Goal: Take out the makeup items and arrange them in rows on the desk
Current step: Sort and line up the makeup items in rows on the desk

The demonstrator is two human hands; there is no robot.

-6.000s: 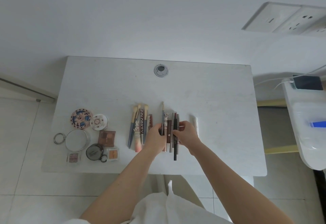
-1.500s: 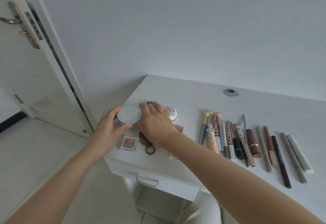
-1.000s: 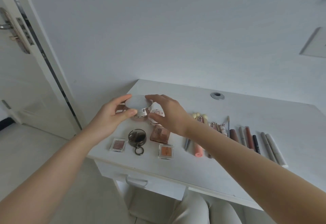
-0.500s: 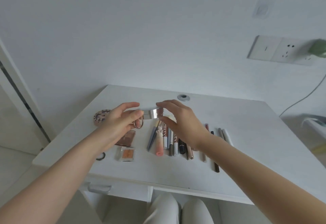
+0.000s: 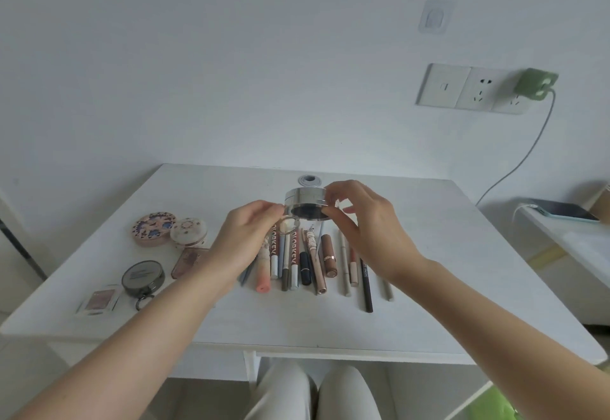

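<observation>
A round silver compact point(image 5: 305, 203) with a small ring hanging under it is held in the air above the white desk point(image 5: 429, 287). My left hand point(image 5: 246, 241) pinches its left edge and my right hand point(image 5: 369, 221) pinches its right side. Below the compact lies a row of brushes, pencils and lipsticks point(image 5: 313, 264). On the left of the desk sit a floral compact point(image 5: 150, 228), a cream compact point(image 5: 188, 230), a brown palette point(image 5: 188, 261), a dark round compact point(image 5: 142, 277) and a small clear eyeshadow case point(image 5: 98, 299).
A cable hole point(image 5: 309, 180) sits at the desk's back edge. Wall sockets with a green charger point(image 5: 534, 84) are up on the right. A phone point(image 5: 567, 212) lies on a white side surface at the right. My knees show under the desk front.
Both hands lifted the silver compact from the left group of items and carried it up and to the right, over the row of brushes. The camera swung right.
</observation>
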